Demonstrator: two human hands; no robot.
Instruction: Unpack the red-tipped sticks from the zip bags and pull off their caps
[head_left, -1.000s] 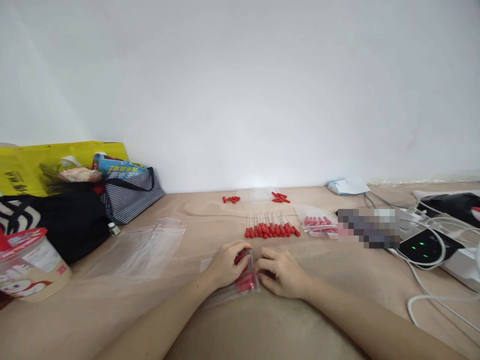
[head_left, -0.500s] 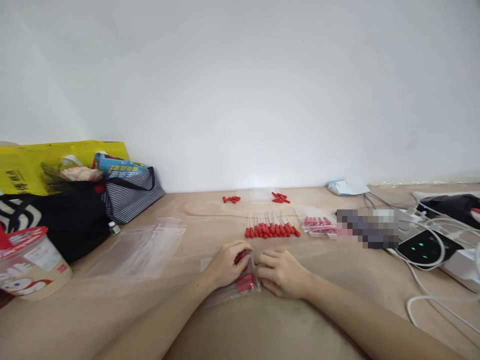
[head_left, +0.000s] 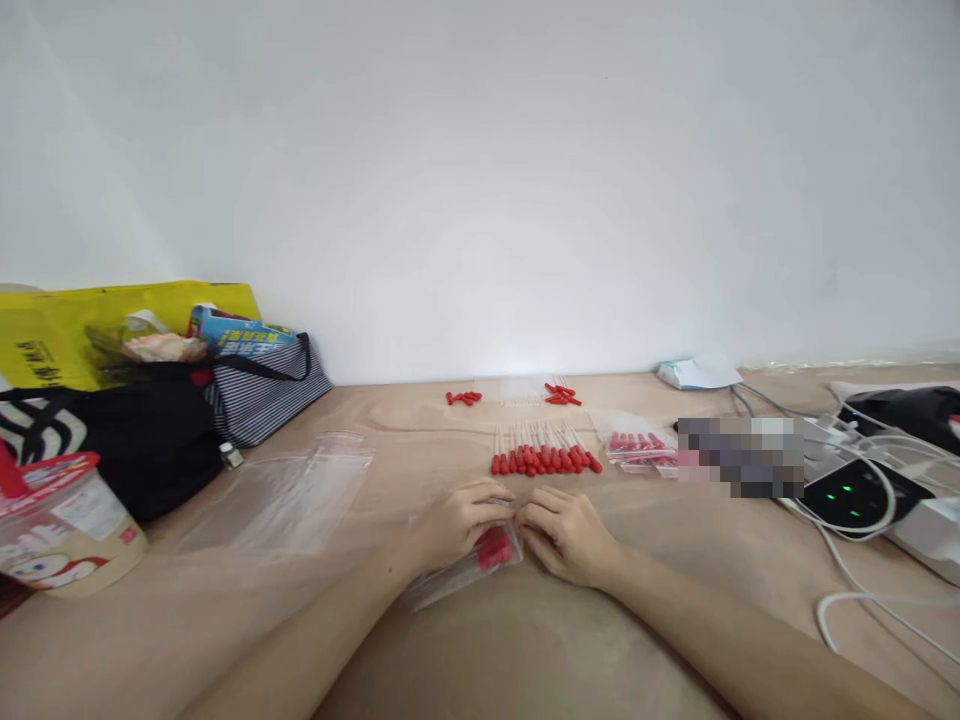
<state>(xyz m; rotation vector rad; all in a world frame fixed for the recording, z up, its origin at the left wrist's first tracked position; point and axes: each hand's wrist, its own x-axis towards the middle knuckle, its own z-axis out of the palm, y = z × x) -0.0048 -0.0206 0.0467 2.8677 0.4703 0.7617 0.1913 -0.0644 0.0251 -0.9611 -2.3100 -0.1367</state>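
Observation:
Low over the table, a clear zip bag (head_left: pixel 450 584) with red pieces (head_left: pixel 495 548) inside lies between my hands. My left hand (head_left: pixel 463 522) is closed over the bag's upper left part, its fingers covering some of the contents. At the bag's upper right corner, my right hand (head_left: pixel 566 535) has its fingers curled in a pinch on the edge; the fingertips of both hands nearly meet there. Just beyond them, a row of thin pale sticks with red heads (head_left: pixel 544 460) lies side by side, red ends toward me.
Flat empty zip bags (head_left: pixel 281 500) lie to the left. Filled bags (head_left: pixel 641 445) rest at right, near cables and a power strip (head_left: pixel 862 495). Small red pieces (head_left: pixel 562 394) sit by the wall. A plastic tub (head_left: pixel 71 530) and a striped bag (head_left: pixel 262 385) stand left.
The bag has tilted and its red pieces now look bunched together. My left hand's fingers have shifted slightly right, and my right hand's fingertips have closed in at the bag's upper corner.

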